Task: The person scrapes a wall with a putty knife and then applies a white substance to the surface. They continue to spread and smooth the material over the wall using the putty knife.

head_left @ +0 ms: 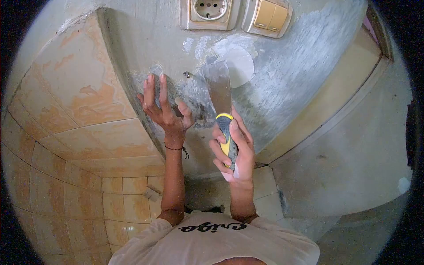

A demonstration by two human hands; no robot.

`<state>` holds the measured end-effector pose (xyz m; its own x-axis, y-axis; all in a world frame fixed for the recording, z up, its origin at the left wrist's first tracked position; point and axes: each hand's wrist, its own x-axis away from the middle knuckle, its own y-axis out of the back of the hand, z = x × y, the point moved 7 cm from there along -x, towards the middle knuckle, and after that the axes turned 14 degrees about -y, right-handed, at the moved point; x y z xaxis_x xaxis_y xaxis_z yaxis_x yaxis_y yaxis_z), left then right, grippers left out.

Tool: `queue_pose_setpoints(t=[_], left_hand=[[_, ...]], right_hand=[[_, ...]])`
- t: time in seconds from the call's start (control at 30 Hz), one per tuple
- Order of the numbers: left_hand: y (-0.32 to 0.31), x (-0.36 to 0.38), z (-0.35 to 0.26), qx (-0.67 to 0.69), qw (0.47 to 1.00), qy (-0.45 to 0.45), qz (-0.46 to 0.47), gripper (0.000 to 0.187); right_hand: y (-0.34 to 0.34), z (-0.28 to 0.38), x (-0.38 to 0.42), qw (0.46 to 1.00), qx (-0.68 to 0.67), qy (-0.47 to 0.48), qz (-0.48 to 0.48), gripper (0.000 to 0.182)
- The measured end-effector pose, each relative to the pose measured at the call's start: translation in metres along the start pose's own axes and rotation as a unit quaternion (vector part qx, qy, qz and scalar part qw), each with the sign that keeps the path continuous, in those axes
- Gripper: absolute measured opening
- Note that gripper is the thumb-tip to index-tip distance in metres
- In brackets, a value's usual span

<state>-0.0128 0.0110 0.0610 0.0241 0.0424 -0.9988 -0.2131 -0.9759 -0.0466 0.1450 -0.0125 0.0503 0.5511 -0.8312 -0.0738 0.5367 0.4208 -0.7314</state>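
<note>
In my right hand (238,148) is a putty knife (219,88) with a yellow and dark grey handle, its blade pointing up the wall. The blade tip lies at the edge of a round white patch of filler (238,66) on the grey wall (282,79). White residue marks the heel of this hand. My left hand (165,108) is open with its fingers spread, up against the wall at the left, and holds nothing. Between the blade and my left fingers, a small metal screw (187,74) sticks out of the wall.
Above the patch are a power socket (211,9) and a double light switch (267,17). Orange-patterned tiles (79,88) cover the raised surface at the left. A yellowish door frame (327,104) borders the wall at the right. A small grey piece (151,193) lies on the tiles below.
</note>
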Motion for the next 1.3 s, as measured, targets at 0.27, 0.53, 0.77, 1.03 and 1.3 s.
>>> queue_pose_setpoints(t=[0.27,0.53,0.77,1.03,1.3], left_hand=[[0.001,0.001,0.000,0.006,1.000,-0.004,-0.016,0.055],[0.001,0.001,0.001,-0.007,1.000,-0.006,-0.002,0.054],[0.001,0.000,0.001,-0.009,1.000,-0.013,-0.008,0.055],[0.001,0.000,-0.001,0.005,1.000,-0.012,-0.025,0.055],[-0.001,-0.002,-0.005,0.001,0.999,-0.023,-0.025,0.055]], right_hand=[[0.000,0.005,-0.012,0.999,0.001,-0.013,0.041,0.050],[0.003,0.004,-0.011,0.995,-0.050,-0.063,0.063,0.050],[0.020,-0.004,-0.002,0.997,-0.040,-0.064,0.008,0.038],[0.039,0.005,0.004,0.998,0.017,-0.057,0.035,0.032],[0.030,-0.003,0.004,0.995,0.034,-0.092,0.036,0.054]])
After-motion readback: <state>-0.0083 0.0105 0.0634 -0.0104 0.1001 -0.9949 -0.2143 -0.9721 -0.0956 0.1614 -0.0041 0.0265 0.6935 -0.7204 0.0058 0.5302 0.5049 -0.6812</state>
